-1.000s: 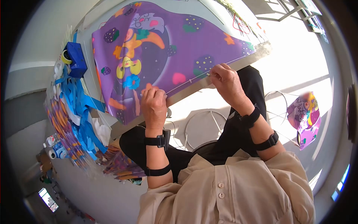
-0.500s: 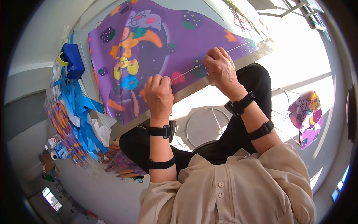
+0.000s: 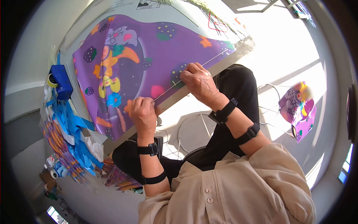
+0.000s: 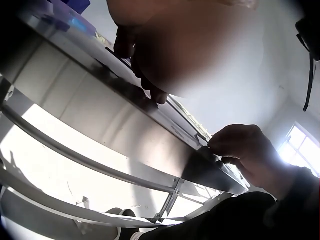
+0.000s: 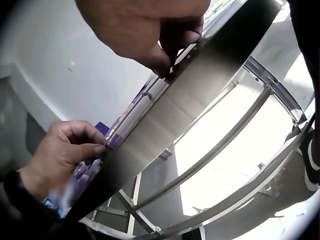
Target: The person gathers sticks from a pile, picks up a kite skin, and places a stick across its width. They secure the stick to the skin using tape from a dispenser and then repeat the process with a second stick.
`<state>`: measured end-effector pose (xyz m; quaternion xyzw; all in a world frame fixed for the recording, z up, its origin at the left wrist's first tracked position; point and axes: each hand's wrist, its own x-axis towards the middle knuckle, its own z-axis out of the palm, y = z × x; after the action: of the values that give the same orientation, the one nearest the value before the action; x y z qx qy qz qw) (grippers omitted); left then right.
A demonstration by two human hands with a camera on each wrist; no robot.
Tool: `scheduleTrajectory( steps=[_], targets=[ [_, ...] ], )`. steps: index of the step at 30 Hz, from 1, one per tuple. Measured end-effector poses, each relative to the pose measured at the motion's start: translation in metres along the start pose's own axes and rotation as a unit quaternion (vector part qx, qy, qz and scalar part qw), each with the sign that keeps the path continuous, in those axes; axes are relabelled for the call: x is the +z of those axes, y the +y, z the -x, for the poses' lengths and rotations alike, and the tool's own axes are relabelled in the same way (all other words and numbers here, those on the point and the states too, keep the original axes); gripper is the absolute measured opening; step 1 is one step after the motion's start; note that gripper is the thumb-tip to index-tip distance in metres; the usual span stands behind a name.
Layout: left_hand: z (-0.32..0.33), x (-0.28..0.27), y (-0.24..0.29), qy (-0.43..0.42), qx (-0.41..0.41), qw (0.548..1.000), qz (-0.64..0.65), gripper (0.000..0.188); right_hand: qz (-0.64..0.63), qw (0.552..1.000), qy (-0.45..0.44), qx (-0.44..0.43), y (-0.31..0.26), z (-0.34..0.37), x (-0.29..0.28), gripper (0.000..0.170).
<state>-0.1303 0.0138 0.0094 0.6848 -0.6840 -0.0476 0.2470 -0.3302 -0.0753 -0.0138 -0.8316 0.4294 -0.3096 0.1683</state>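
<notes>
Knuckles up, the left hand (image 3: 144, 116) and right hand (image 3: 200, 84) are pinching a white rod (image 3: 164, 93) along a purple cartoon-printed sheet (image 3: 160, 56); small print (image 3: 116, 5) beyond is appearing illegible.

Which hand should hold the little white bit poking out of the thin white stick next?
Probably the right hand: its fingertips are much closer to the little white bit on the thin white stick. The left hand is farther away, toward the lower left.

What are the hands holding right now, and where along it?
The right hand and left hand pinch a thin white rod: the right partway along, the left where its visible length ends.
</notes>
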Motion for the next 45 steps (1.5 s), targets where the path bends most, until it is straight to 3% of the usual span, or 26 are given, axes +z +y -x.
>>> scheduleTrajectory(
  steps=[8,19,28,30,33,45],
  targets=[
    [0.005,-0.005,-0.001,-0.007,-0.019,1.000,0.014,0.008,-0.011,1.000,0.007,-0.003,-0.003,0.001,0.006,0.003],
    [0.001,-0.002,0.002,-0.025,-0.034,0.999,-0.010,0.009,-0.147,0.987,0.006,0.066,0.004,0.000,-0.002,0.005],
    [-0.004,0.004,0.010,-0.017,-0.046,0.999,0.019,0.008,-0.097,0.994,-0.012,0.040,0.004,-0.003,-0.001,0.003],
    [-0.009,0.015,0.015,0.017,0.005,0.999,0.032,0.009,-0.108,0.993,-0.009,0.043,0.004,-0.004,-0.002,0.002],
    [-0.020,0.030,0.026,0.025,0.018,0.999,0.044,0.011,-0.106,0.994,-0.003,0.031,0.005,-0.003,-0.001,0.002],
    [-0.036,0.052,0.044,0.035,0.027,0.998,0.044,0.010,-0.089,0.996,0.007,-0.012,0.011,-0.002,0.004,0.004]
  ],
)
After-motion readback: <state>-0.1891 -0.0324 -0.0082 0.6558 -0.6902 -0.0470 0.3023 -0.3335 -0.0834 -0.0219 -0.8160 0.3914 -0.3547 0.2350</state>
